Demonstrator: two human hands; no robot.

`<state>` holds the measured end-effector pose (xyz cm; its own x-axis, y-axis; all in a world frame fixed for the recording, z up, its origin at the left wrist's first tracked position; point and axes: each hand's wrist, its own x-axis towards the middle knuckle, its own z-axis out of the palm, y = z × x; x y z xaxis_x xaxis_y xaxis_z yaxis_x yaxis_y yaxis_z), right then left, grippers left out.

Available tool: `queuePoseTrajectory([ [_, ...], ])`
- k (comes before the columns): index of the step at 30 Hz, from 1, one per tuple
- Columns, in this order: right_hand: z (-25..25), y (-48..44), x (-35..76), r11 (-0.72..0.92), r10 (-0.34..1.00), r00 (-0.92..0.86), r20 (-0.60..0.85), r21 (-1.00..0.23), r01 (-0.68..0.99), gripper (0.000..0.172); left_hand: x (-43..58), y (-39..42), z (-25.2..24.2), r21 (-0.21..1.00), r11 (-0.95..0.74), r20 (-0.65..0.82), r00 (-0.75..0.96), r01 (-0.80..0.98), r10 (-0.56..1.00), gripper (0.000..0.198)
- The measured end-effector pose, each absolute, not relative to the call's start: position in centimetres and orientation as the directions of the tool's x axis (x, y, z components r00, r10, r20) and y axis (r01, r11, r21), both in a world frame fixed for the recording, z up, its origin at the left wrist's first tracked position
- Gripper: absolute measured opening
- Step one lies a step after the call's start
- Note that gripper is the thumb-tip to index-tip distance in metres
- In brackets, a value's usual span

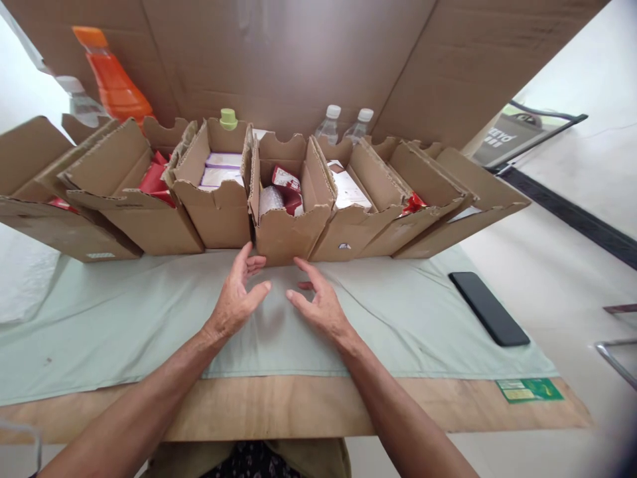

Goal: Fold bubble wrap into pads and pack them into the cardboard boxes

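Observation:
My left hand (237,292) and my right hand (318,302) hover side by side over the pale green cloth (149,318), palms turned toward each other, fingers apart and holding nothing. Just beyond their fingertips stands the middle cardboard box (288,232), which holds red and white packets (284,189). The left fingertips nearly touch that box's front lower corner. It is one of a row of several open cardboard boxes along the back of the table.
A white-packet box (216,212) and a red-packet box (144,219) stand to the left, with more boxes (358,229) to the right. An orange bottle (114,83) and clear bottles (329,123) lean against a cardboard backdrop. A black phone (488,309) lies right; a green label (529,390) is on the table edge.

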<state>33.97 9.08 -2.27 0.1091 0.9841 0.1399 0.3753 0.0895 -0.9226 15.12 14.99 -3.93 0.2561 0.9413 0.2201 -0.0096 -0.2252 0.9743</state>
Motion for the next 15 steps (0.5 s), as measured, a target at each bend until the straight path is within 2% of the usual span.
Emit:
queuePoseTrajectory([
  [4,-3.1,9.4,34.4,0.037,0.989,0.125,0.079,-0.950,0.309,0.069,15.2,15.4,-4.9,0.974,-0.228,0.219,0.311,-0.007,0.925,0.090],
  [10,-3.2,9.8,34.7,0.076,0.988,0.107,0.112,-0.951,0.299,0.070,15.4,16.1,-5.4,0.971,-0.238,0.218,0.341,0.017,0.914,0.096],
  [15,-3.6,9.8,34.8,0.066,0.984,0.139,0.113,-0.949,0.308,0.061,15.6,16.2,-5.0,0.984,-0.177,0.166,0.295,0.012,0.941,0.097],
])
